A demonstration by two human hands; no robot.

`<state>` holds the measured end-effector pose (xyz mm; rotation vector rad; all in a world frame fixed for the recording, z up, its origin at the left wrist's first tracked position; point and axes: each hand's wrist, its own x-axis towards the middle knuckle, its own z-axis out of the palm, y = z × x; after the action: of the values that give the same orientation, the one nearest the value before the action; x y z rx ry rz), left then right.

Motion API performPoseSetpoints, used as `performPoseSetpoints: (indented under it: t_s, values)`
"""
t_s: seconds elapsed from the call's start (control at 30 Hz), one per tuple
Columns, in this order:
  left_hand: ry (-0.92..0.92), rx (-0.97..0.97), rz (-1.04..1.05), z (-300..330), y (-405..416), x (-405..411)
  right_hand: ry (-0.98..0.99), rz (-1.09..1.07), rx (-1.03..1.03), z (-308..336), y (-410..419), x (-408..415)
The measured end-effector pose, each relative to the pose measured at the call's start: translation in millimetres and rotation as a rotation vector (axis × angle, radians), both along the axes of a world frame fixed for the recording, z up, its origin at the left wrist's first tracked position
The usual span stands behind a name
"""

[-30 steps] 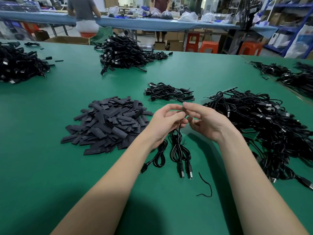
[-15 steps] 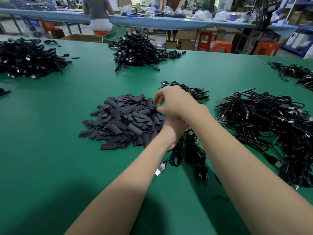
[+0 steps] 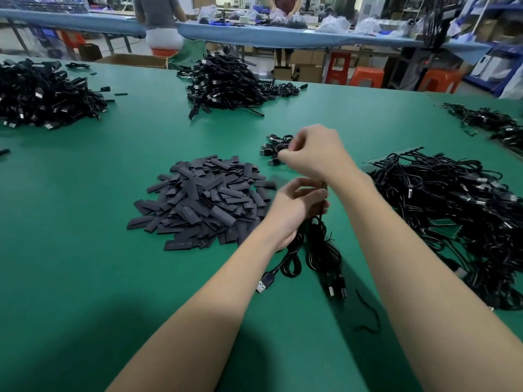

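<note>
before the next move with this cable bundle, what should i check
1. Left hand grips the cable bundle near its top: ok.
2. Right hand holds a sleeve: cannot tell, it is blurred.
3. Sleeve pile lies close beside the left hand: ok.
4. USB plug rests on the table, free of the pile: ok.
5. Loose black tie lies apart from the bundle: ok.

Cable heap (image 3: 452,216) right of the right hand (image 3: 317,154), second heap (image 3: 45,94) far left, third heap (image 3: 223,83) ahead, orange stools (image 3: 368,76) beyond.
</note>
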<state>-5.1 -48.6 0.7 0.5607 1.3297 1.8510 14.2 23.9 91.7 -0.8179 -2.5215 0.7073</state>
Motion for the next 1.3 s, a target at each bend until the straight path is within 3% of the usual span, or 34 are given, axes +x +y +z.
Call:
performPoseSetpoints:
  t_s: [0.13, 0.27, 0.5, 1.0, 1.17, 1.3]
  values:
    - [-0.003, 0.055, -0.022, 2.2, 0.8, -1.0, 0.318, -0.136, -0.483, -10.3, 29.5, 44.0]
    - [-0.012, 0.043, -0.039, 0.7, 0.7, -1.9, 0.611, -0.141, -0.933, -40.5, 42.6, 78.6]
    - [0.007, 0.029, -0.071, 2.4, 0.5, -2.1, 0.813, -0.066, -1.333, -66.5, 42.4, 83.6]
    - [-0.001, 0.017, -0.118, 4.1, -1.1, -2.3, 0.820, 0.070, -1.164, -71.5, 47.0, 82.7]
    - [-0.059, 0.046, -0.172, 5.2, -3.1, -4.7, 0.756, 0.167, -1.253, -68.0, 52.1, 92.1]
    - [-0.075, 0.058, -0.195, 5.0, -4.8, -6.4, 0.751, 0.182, -1.211, -67.5, 51.6, 93.8]
